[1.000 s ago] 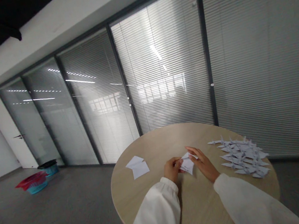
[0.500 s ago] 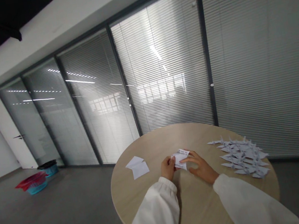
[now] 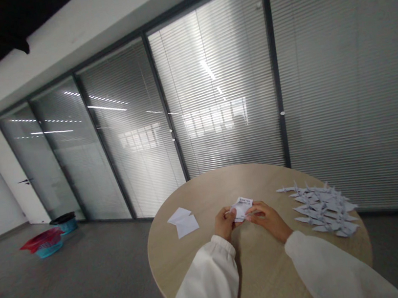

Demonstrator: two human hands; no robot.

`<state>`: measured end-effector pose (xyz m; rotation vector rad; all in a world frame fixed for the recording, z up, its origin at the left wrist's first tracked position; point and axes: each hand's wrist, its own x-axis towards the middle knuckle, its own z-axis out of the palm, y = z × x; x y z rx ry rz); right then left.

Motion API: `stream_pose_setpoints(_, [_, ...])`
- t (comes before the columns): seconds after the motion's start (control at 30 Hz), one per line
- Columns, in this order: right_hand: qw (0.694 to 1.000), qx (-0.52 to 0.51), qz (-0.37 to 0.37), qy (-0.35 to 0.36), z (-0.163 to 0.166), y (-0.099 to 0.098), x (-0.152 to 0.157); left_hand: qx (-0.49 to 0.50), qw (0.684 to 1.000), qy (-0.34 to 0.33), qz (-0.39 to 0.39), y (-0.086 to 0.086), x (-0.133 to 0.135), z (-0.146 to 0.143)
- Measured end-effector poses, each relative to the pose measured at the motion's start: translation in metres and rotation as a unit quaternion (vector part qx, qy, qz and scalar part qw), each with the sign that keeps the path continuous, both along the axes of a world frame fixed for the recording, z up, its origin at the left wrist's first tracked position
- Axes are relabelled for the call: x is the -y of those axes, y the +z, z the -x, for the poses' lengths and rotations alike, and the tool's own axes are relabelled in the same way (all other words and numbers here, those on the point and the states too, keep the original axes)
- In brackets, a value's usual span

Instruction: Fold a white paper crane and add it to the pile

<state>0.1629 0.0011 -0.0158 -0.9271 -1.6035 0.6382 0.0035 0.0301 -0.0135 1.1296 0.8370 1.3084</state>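
A small white folded paper [image 3: 242, 206] with faint print stands up off the round wooden table [image 3: 206, 256]. My left hand [image 3: 224, 222] pinches its lower left edge, fingers curled. My right hand [image 3: 268, 220] grips its lower right side with thumb and fingertips. Both arms wear white sleeves. To the right of my right hand lies a pile of several folded white paper cranes [image 3: 322, 208]. Left of my left hand, two flat white paper sheets [image 3: 183, 221] overlap on the table.
Glass partition walls with closed blinds [image 3: 220, 91] stand close behind the table. On the grey floor at far left sit a red and blue basin [image 3: 44, 242] and a dark bin [image 3: 63, 221], near a white door [image 3: 14, 180].
The paper went from a spread, partly flat shape on the table to a smaller folded piece held upright. Both hands closed in on it and shifted slightly away from me.
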Motion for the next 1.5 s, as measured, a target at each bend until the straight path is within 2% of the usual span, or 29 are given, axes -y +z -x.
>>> stream_pose_setpoints(0.17, [0.995,-0.081,0.046,0.032,0.000,0.003,0.000,0.008,1.000,-0.028,0.009,0.002,0.004,-0.002])
stream_pose_setpoints(0.3, [0.992,-0.099,0.072,0.020,-0.001,0.006,0.003,0.003,0.999,-0.050,0.014,0.002,0.005,-0.004])
stream_pose_setpoints(0.57, [0.993,-0.097,0.056,-0.043,-0.004,-0.002,-0.005,-0.016,0.995,-0.089,0.031,-0.002,0.006,-0.007])
stream_pose_setpoints(0.87, [0.991,-0.049,0.046,-0.112,-0.003,0.003,0.001,-0.059,0.992,-0.110,0.032,0.002,0.011,-0.011])
stream_pose_setpoints(1.07, [0.993,-0.037,0.032,-0.108,-0.002,0.002,0.001,-0.074,0.989,-0.125,0.016,-0.002,0.011,-0.010])
stream_pose_setpoints(1.5, [0.993,-0.031,0.021,-0.111,-0.001,0.000,0.000,-0.066,0.984,-0.153,0.063,-0.003,0.009,-0.009])
